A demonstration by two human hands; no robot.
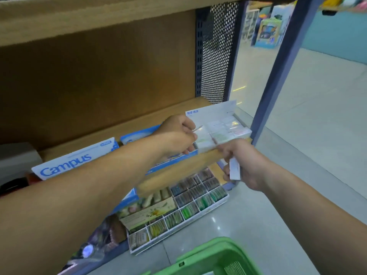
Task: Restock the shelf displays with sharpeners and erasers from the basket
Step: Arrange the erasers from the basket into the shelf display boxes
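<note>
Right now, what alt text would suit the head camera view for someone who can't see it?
At a wooden shelf, the left hand pinches a wrapped eraser over a white eraser display box, while the right hand grips a small white packet lower down. A green basket is at the bottom edge.
</note>
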